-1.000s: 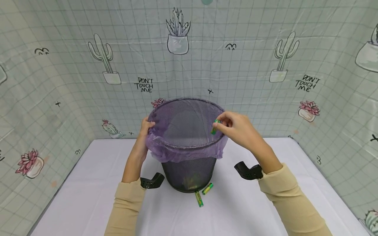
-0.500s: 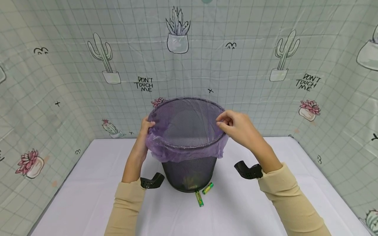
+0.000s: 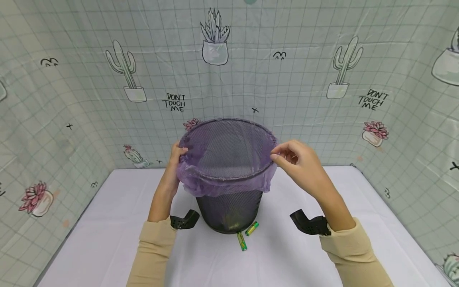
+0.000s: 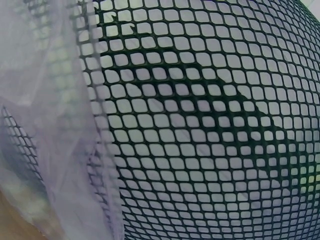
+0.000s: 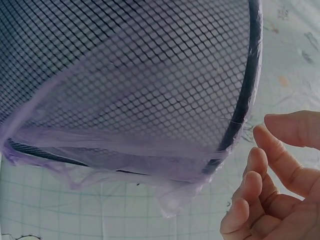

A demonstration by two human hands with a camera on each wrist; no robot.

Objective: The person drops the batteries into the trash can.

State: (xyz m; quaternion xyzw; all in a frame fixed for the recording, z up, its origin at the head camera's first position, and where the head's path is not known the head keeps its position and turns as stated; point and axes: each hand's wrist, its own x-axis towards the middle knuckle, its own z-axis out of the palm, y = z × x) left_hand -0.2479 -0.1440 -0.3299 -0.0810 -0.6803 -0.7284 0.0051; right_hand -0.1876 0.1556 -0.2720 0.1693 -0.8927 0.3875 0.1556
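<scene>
A black wire-mesh wastebasket [image 3: 229, 213], lined with a thin purple bin bag [image 3: 224, 188] folded over its rim, stands on the white table. My left hand [image 3: 175, 156] grips the rim at its left side, thumb over the top. Just off the right side of the rim is my right hand [image 3: 303, 165]; the right wrist view shows its fingers [image 5: 282, 160] loosely bent, with nothing between them and the thumb. Two green-and-yellow batteries [image 3: 242, 241] lie on the table at the basket's foot. The left wrist view is filled by mesh wall [image 4: 200, 125] and overhanging bag [image 4: 60, 115].
Blurred yellow-green shapes [image 3: 233, 220] show through the mesh low in the basket. A cloth [image 3: 297, 87] with a grid and cactus print encloses the white tabletop [image 3: 107, 239] at the back and sides. Each wrist carries a black camera mount [image 3: 310, 223].
One second ago my right hand held a battery over the basket; by half a second ago it had left the fingers. The hand has since moved right, outside the rim. My left hand stays put.
</scene>
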